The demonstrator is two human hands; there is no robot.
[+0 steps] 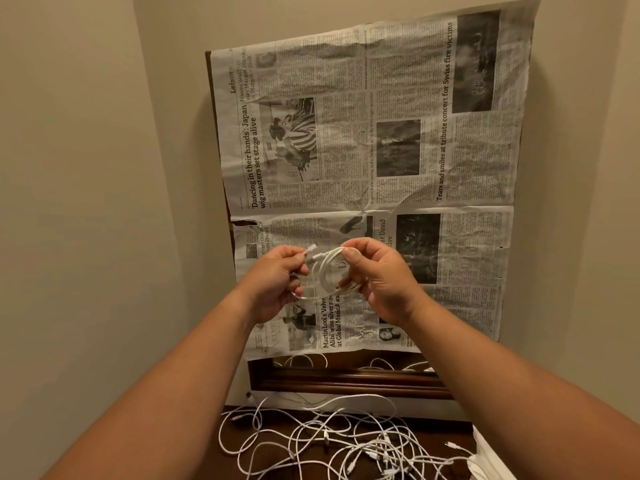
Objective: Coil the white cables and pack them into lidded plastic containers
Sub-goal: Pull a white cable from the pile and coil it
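Our left forearm (pixel 166 393) and right forearm (pixel 502 393) reach up from the bottom corners, over a tangle of loose white cables (pixel 346 445) strewn on the dark wooden surface (pixel 277 430). Higher up, our hands meet in front of a newspaper (pixel 381 133) that covers most of a wood-framed mirror (pixel 346 380) (only its lower strip shows, with white loops in the glass). Our right hand (pixel 377 278) grips a coiled white cable (pixel 327 271), fingers (pixel 353 259) clamped on the right side of the loops. Our left hand (pixel 273 282) pinches the same cable's free end by its connector (pixel 310 249), fingers curled round it, just beside the coil. We hold the coil in the air, well above the surface. Beige wall (pixel 86 168) flanks the mirror on both sides.
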